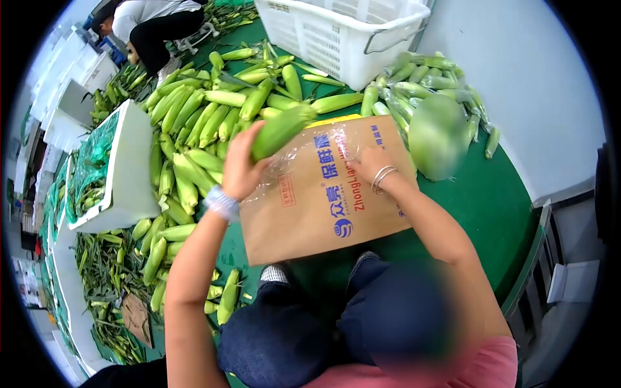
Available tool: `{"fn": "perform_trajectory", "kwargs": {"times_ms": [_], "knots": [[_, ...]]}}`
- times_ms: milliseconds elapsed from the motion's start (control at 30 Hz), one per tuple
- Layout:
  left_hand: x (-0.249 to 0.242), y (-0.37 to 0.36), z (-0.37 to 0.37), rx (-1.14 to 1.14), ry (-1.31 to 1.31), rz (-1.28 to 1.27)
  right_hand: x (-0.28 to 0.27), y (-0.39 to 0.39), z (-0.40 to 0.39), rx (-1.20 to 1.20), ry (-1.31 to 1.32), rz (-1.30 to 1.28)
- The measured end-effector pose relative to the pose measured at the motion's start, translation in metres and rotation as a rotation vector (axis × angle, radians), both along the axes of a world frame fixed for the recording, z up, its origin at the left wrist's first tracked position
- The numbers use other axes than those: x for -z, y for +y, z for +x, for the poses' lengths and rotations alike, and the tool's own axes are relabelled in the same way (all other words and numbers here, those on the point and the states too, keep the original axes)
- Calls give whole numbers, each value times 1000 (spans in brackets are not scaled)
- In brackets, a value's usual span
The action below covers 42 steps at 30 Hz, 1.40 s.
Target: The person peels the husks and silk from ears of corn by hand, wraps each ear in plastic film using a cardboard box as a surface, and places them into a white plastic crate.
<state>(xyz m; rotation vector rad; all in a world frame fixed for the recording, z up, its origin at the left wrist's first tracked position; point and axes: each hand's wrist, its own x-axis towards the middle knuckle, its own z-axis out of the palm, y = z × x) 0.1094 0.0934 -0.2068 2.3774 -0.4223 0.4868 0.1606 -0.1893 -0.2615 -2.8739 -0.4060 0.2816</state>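
Note:
My left hand is wrapped round a green ear of corn, held tilted above the left part of a brown printed paper sheet. Clear plastic film lies crumpled across the sheet's upper part. My right hand rests at the film on the right half of the sheet, its fingers bent and partly hidden; what they hold, if anything, is too small to make out. A large pile of husked green corn lies just left of and beyond the sheet.
Film-wrapped corn lies at the upper right, beside a white plastic crate. A white foam box with green netting stands at left, near loose husks. Another person crouches at the upper left. Metal rails stand at right.

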Motion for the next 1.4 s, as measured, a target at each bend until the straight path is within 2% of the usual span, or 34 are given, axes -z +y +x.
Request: {"fn": "perform_trajectory", "kwargs": {"times_ms": [33, 100, 133, 167, 200, 233, 300, 367, 433, 467, 500, 533, 567, 633, 667, 700, 800, 833, 900, 967, 1033, 1100, 1133, 1167, 1200, 1267, 1300, 1333, 1367, 1400], "knots": [[11, -18, 18, -10, 41, 66, 2, -10, 2, 16, -5, -5], [30, -38, 41, -50, 97, 199, 9, -46, 2, 257, 823, 780], [34, -42, 43, -34, 103, 194, 13, -73, 3, 322, 1002, 978], [38, -44, 43, -74, 142, 298, 5, -97, -3, 352, 976, 1276], [40, -47, 43, -117, 180, 405, -6, -120, 2, 291, 1026, 1404], [38, -52, 42, -111, 189, 405, -26, -117, 1, 346, 864, 1491], [31, -65, 34, -51, 307, 405, -28, -88, 29, -106, 801, 1887], [36, -71, 32, 36, 262, 376, -28, -14, 31, -252, 116, 1461], [40, -57, 31, 137, 90, 172, -11, 49, 29, -440, 61, 878], [39, -44, 27, 73, -3, 65, -4, 56, 27, -450, 69, 901], [36, -30, 21, 8, -96, -41, 2, 63, 26, -478, -244, 749], [39, -16, 5, -197, -281, 34, 5, 68, 25, -489, -557, 584], [35, -13, -20, -373, -75, -1, 6, 68, 27, -492, -496, 492], [34, -22, -48, -224, 39, 356, 7, 73, 31, -557, -573, 329], [47, -21, -54, -272, 66, 569, 3, 77, 35, -525, -494, 276], [57, -17, -52, -294, 46, 661, -3, 79, 38, -500, -418, 215], [70, 15, -42, -145, 222, 997, -8, 73, 39, -419, -372, 180], [60, 19, -51, -156, 220, 989, -9, 66, 37, -350, -317, 148], [20, 20, -82, -171, 633, 922, 1, 48, 15, -410, -377, 126], [-20, 24, -107, -108, 831, 621, 9, 30, -20, -505, -440, 136], [-56, 23, -133, 163, 911, -199, -6, 17, -75, -613, -351, 135], [-60, 13, -141, 457, 847, -242, -23, 9, -127, -701, -246, 192], [-53, -5, -141, 515, 896, -322, -26, 11, -137, -701, -145, 218], [-48, -26, -136, 620, 975, -245, -27, 15, -143, -696, -45, 245], [-31, -43, -132, 690, 736, 24, -27, 22, -134, -687, -139, 239], [-27, -81, -128, 294, 609, 514, -16, 43, -98, -600, -392, 241], [-22, -94, -124, 299, 609, 514, -12, 54, -73, -602, -424, 175], [-12, -105, -118, 172, 437, 721, -5, 71, -47, -462, -477, 130], [-4, -111, -108, 39, 252, 922, -4, 83, -20, -477, -509, 68], [0, -114, -95, 29, 241, 905, -5, 92, 8, -492, -543, 7]]}}
